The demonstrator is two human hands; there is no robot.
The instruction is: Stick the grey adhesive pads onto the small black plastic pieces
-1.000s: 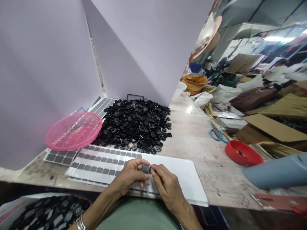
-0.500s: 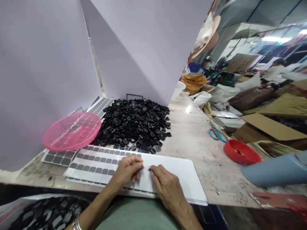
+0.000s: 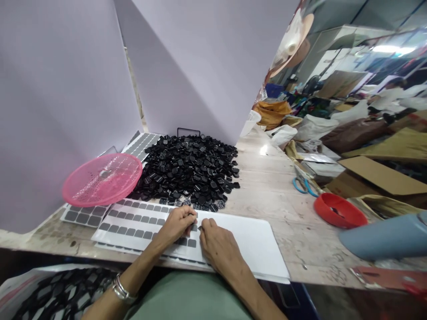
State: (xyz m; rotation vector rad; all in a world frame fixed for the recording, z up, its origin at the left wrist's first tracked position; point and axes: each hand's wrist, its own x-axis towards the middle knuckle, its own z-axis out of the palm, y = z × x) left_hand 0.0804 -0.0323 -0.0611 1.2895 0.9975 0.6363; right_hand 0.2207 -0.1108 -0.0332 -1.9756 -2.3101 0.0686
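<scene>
A white sheet with rows of grey rounded-square stickers lies along the table's front edge, its right part plain white. Over the end of the sticker rows, my left hand is closed in a pinch; a bit of something dark shows at its fingertips, too small to name. Just to the right, my right hand rests on the plain part, thumb and finger closed on a small dark piece. The fingertips of both hands are close together but apart. Behind them spreads a heap of small black plastic pieces.
A pink mesh basket sits left of the heap, over more sticker sheets. To the right are blue-handled scissors, a red dish and a grey-blue cylinder. A bag of black pieces stands below the table's left edge.
Both hands have moved slightly up and away from me over the sheet, the right one also leftward. Stickers in the front row now show between my hands. The view has shifted a little.
</scene>
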